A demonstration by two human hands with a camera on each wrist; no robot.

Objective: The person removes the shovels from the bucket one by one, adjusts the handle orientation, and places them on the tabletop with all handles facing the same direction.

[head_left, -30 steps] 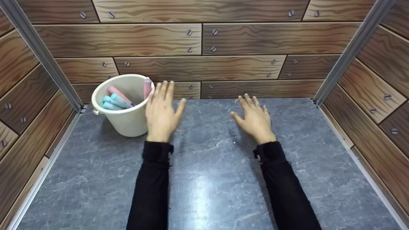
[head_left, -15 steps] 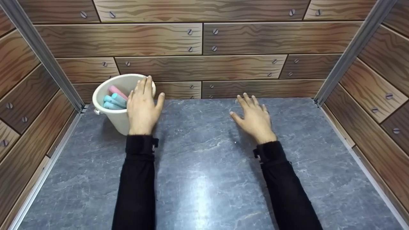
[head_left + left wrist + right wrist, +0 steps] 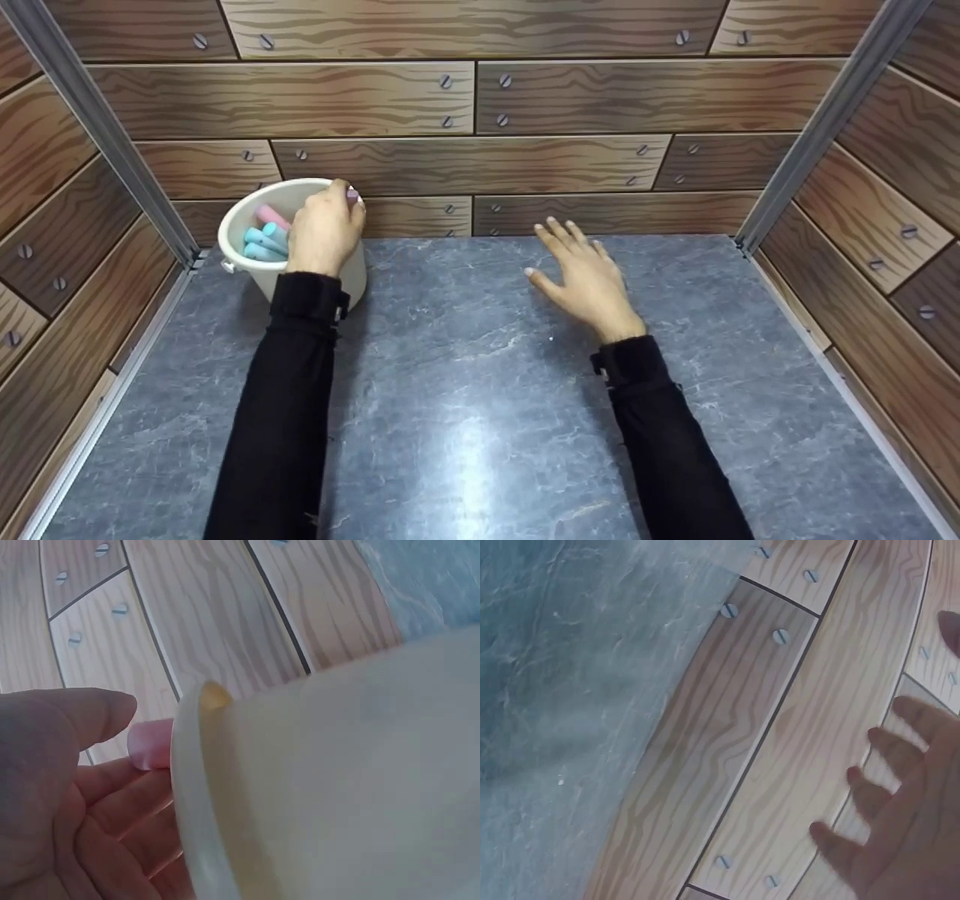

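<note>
A cream bucket (image 3: 259,274) stands at the back left, holding several turquoise sticks (image 3: 262,251) and a pink stick (image 3: 271,216). My left hand (image 3: 324,229) is over its right rim, fingers curled round the upper end of another pink, round-ended stick (image 3: 152,744) that pokes up there. In the left wrist view the thumb lies close beside that end and the fingers pass behind it; the stick's lower part is hidden by the bucket wall. My right hand (image 3: 589,281) hovers over the right half of the table, fingers spread, holding nothing.
The grey marbled tabletop (image 3: 465,360) is enclosed by wood-patterned panels at the back (image 3: 480,165) and both sides. Metal corner posts (image 3: 802,142) stand at the back corners. The bucket sits near the left back corner.
My left hand has moved left and forward to the bucket's rim, and its straight fingers have curled round the pink stick. My right hand has shifted slightly left.
</note>
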